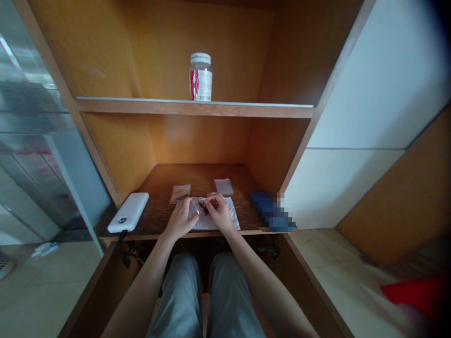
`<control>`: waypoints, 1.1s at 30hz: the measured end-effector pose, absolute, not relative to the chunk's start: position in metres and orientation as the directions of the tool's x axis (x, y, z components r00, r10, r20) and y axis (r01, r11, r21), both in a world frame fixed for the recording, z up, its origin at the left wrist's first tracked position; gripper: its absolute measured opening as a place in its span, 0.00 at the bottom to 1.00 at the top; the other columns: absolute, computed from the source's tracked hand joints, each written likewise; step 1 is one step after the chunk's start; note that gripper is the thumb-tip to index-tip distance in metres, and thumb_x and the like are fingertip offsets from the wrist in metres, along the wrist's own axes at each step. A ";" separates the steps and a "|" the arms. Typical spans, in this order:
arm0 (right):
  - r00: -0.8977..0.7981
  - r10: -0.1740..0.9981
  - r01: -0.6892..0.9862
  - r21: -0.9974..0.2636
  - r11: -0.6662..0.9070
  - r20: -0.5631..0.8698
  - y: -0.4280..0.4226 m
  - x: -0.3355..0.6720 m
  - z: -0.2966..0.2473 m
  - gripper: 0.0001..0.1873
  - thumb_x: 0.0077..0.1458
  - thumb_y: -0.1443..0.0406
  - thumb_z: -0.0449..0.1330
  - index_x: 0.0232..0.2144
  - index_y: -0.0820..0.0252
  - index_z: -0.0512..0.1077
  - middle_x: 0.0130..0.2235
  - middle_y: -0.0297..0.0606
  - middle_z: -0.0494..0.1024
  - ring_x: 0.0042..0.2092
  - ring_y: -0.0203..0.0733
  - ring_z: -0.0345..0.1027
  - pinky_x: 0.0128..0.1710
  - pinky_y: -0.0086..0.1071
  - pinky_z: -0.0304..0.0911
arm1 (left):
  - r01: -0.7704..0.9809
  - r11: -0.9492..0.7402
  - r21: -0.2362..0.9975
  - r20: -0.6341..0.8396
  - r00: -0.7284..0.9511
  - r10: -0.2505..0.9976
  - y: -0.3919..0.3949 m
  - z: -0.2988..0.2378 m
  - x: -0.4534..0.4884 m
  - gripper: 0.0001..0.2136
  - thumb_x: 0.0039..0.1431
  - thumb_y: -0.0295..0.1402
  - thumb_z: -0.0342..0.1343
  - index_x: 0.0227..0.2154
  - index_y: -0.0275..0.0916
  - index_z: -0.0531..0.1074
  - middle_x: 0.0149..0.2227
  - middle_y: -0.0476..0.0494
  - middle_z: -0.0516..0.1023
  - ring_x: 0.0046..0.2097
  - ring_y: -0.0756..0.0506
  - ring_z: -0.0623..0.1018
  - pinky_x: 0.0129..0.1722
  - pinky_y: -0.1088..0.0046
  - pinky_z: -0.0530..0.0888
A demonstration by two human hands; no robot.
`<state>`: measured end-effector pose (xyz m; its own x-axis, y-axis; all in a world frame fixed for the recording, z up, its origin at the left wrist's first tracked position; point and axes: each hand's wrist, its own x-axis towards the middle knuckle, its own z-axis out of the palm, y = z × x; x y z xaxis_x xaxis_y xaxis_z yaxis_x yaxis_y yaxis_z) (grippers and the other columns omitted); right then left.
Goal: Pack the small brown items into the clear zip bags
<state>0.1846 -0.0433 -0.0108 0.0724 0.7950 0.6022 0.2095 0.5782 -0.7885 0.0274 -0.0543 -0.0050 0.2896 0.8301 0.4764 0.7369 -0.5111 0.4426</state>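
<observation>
My left hand [181,219] is closed on the edge of a small clear plastic bag [195,207], its thumb towards the middle. My right hand [219,212] has its fingertips pinched together beside the bag's opening. Whatever is in that pinch is too small to name. Small dark pieces [205,209] show between the two hands. Under both hands lies a whitish, crinkled plastic sheet or bag [234,213]. Just behind my left hand is a zip bag [181,191] that looks brownish, with something dark near its lower edge. Another clear zip bag [224,187] lies flat behind my right hand.
A white power bank [129,211] with a black cable lies at the shelf's left. A blurred-out dark blue object [271,212] is at the right. On the upper shelf [141,106] stands a white-capped jar [201,79]. My knees are below the front edge, between open cabinet doors.
</observation>
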 end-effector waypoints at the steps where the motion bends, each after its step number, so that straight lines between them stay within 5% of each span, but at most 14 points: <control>1: 0.075 0.796 0.201 -0.791 0.577 0.600 -0.043 0.185 -0.011 0.06 0.50 0.64 0.53 0.27 0.60 0.68 0.38 0.41 0.68 0.41 0.38 0.64 0.37 0.30 0.62 | 0.728 -0.501 0.469 0.456 0.286 0.843 -0.054 -0.005 0.027 0.18 0.48 0.31 0.48 0.44 0.35 0.58 0.45 0.36 0.66 0.49 0.40 0.66 0.48 0.61 0.64; 7: 0.118 0.816 0.071 -0.824 0.562 0.566 -0.039 0.186 -0.012 0.08 0.50 0.61 0.54 0.27 0.60 0.68 0.37 0.39 0.70 0.41 0.38 0.65 0.38 0.30 0.62 | 0.719 -0.418 0.555 0.350 0.255 0.902 -0.052 -0.002 0.028 0.18 0.48 0.33 0.47 0.44 0.36 0.58 0.45 0.37 0.67 0.49 0.40 0.67 0.49 0.61 0.63; 13: 0.190 0.866 -0.110 -0.866 0.487 0.463 -0.034 0.196 0.002 0.12 0.50 0.56 0.52 0.29 0.59 0.67 0.38 0.37 0.72 0.30 0.33 0.66 0.31 0.28 0.62 | 0.707 -0.399 0.584 0.346 0.228 0.910 -0.049 -0.005 0.027 0.17 0.48 0.35 0.48 0.43 0.36 0.58 0.44 0.38 0.67 0.49 0.40 0.67 0.48 0.61 0.64; 16: 0.232 0.852 -0.043 -0.870 0.491 0.469 -0.024 0.210 0.007 0.12 0.49 0.57 0.53 0.28 0.60 0.68 0.31 0.36 0.73 0.29 0.34 0.66 0.31 0.28 0.62 | 0.702 -0.402 0.588 0.347 0.230 0.909 -0.049 -0.006 0.026 0.18 0.47 0.35 0.50 0.43 0.37 0.58 0.43 0.39 0.67 0.48 0.41 0.67 0.48 0.62 0.64; 19: 0.120 0.866 0.233 -0.861 0.451 0.486 -0.011 0.227 0.007 0.09 0.47 0.61 0.56 0.26 0.63 0.70 0.29 0.38 0.75 0.29 0.36 0.67 0.31 0.28 0.61 | 0.697 -0.410 0.589 0.332 0.255 0.908 -0.051 -0.004 0.025 0.20 0.45 0.35 0.52 0.43 0.38 0.58 0.44 0.40 0.66 0.48 0.41 0.67 0.48 0.62 0.64; 25: -0.359 0.872 0.680 -0.547 0.489 0.333 -0.005 0.247 0.010 0.11 0.47 0.72 0.53 0.31 0.62 0.74 0.33 0.39 0.77 0.33 0.37 0.69 0.33 0.27 0.60 | 0.683 -0.394 0.616 0.303 0.256 0.918 -0.053 -0.002 0.025 0.18 0.45 0.34 0.52 0.42 0.39 0.60 0.43 0.41 0.67 0.48 0.42 0.67 0.48 0.62 0.64; 33: -0.572 0.798 0.779 -0.177 0.601 0.190 0.002 0.247 0.012 0.14 0.49 0.74 0.49 0.28 0.63 0.75 0.33 0.44 0.76 0.36 0.41 0.68 0.35 0.29 0.60 | 0.696 -0.388 0.604 0.303 0.249 0.920 -0.053 0.000 0.026 0.17 0.48 0.35 0.50 0.42 0.39 0.58 0.45 0.40 0.67 0.49 0.41 0.67 0.49 0.60 0.64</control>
